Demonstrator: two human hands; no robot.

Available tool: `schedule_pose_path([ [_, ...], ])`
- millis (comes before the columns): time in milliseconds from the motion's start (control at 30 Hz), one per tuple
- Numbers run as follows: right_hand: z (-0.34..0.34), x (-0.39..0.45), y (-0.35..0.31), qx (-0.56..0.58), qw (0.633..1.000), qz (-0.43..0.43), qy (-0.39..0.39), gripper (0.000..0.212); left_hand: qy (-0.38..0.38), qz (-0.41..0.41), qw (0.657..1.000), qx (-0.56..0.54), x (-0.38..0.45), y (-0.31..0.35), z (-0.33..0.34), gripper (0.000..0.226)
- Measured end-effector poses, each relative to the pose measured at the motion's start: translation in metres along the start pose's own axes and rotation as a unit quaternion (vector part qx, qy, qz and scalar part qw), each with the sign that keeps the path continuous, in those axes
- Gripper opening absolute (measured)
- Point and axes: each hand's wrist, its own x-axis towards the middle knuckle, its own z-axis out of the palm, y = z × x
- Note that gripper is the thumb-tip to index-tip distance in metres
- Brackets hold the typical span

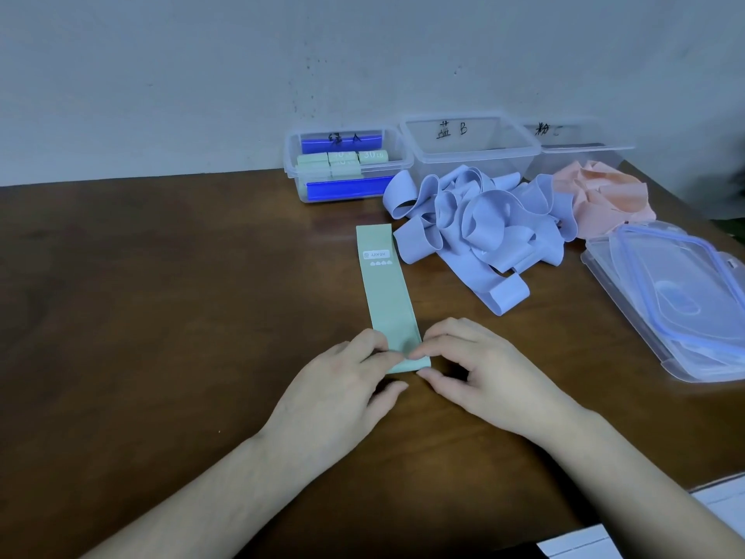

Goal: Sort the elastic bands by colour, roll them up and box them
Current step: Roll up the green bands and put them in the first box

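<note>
Near the frame's lower centre, the left hand and right hand both pinch the near end of a flat green band lying on the brown table.

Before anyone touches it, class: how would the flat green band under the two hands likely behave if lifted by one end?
The green band would probably droop limply: it lies thin and flat on the table, and the purple bands beside it curl loosely. It looks light. Once rolled, it may spring open, since both the left hand and right hand pinch its near end.
</note>
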Motion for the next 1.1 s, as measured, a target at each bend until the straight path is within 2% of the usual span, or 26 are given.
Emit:
schedule_pose_path([
  [167, 0.000, 0.010, 0.001, -0.005, 1.000, 0.014, -0.008, 0.020, -0.006, 0.023, 1.000, -0.002, 0.012, -0.003, -0.003, 0.021],
  [400, 0.001, 0.000, -0.012, -0.007, 1.000, -0.011, -0.008, 0.022, -0.012, 0.040, 0.999, 0.000, -0.005, -0.002, -0.010, 0.017],
  [633, 0.000, 0.002, -0.013, -0.010, 1.000, -0.013, 0.003, 0.027, 0.002, 0.047, 0.997, 0.062, -0.006, -0.006, -0.007, 0.043],
  [800, 0.004, 0.000, -0.009, -0.009, 1.000, -0.016, 0.003, 0.028, -0.001, 0.027, 0.998, 0.055, -0.005, -0.008, -0.006, 0.047],
  [1100, 0.004, 0.008, -0.006, 0.003, 1.000, 0.001, -0.002, 0.029, 0.018, 0.058, 0.998, 0.013, -0.003, -0.012, -0.003, 0.019],
])
